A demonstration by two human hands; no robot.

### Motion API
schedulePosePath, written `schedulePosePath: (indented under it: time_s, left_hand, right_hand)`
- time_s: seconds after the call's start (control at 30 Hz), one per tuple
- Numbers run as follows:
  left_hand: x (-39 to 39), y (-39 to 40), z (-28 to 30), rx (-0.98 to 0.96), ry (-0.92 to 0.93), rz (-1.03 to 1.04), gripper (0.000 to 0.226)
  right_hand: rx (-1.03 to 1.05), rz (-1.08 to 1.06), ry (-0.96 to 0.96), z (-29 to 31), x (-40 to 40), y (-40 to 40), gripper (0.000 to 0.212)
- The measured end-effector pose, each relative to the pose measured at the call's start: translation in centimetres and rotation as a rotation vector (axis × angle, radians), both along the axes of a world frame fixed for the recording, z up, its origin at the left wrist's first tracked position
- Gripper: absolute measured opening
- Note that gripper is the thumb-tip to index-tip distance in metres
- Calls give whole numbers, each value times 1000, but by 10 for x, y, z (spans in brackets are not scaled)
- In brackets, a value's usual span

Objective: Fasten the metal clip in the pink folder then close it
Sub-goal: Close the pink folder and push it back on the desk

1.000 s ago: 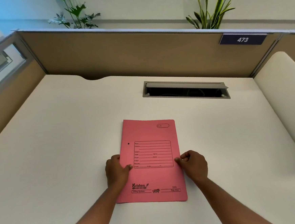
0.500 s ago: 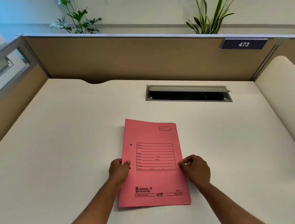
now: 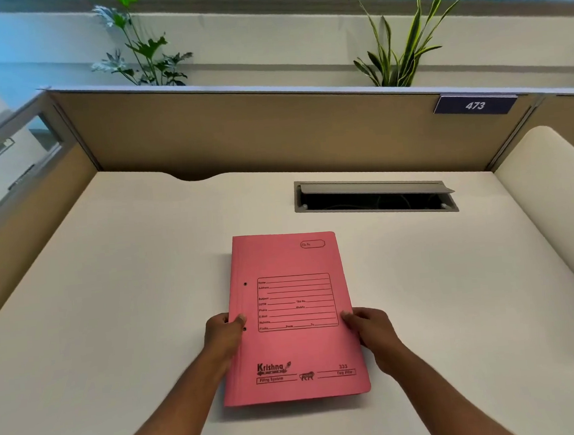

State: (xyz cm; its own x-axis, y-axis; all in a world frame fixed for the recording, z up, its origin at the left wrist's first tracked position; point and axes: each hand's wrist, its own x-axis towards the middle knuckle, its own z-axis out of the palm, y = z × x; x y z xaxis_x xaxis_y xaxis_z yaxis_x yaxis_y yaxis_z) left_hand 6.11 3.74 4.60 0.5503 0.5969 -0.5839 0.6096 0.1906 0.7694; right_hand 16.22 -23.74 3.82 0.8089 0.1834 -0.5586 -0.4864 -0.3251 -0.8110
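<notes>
A closed pink folder (image 3: 294,343) with a printed form and "Krishna" logo on its cover is near the front middle of the white desk (image 3: 115,316). Its near end casts a shadow and looks slightly raised off the desk. My left hand (image 3: 223,335) grips its left spine edge, thumb on the cover beside two small punched holes. My right hand (image 3: 368,326) grips its right edge, thumb on top. The metal clip is hidden inside the folder.
An open grey cable hatch (image 3: 375,196) is set in the desk behind the folder. Tan cubicle partitions (image 3: 255,134) wall the back and left, with a "473" plate (image 3: 475,105). A cream rounded panel (image 3: 558,196) stands at the right. Plants stand behind the partition.
The folder stays closed in both hands. Its near end seems to have come up a little off the desk, and the view has tilted upward, showing more window.
</notes>
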Motion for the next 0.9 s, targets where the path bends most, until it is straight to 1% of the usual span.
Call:
schedulePosePath:
  time_s: [0.2,0.33,0.5,0.67,0.9]
  left_hand:
    - [6,46,14,14,-23,20,16]
    - [20,78,23,8,-40,47,16]
    - [54,117,30,68,-63,33,12]
    - [92,146,32,109,-52,11,14]
    - [149,184,27,136,-40,5,12]
  right_hand:
    - [17,-70,-68,6,7,46,18]
    - [7,-79,-94,13,23,75,9]
    - [-23,-71,-125,18,53,111,5]
    - [-36,-127,-113,18,82,138,3]
    - [-105,-166,-135,14,136,175,8]
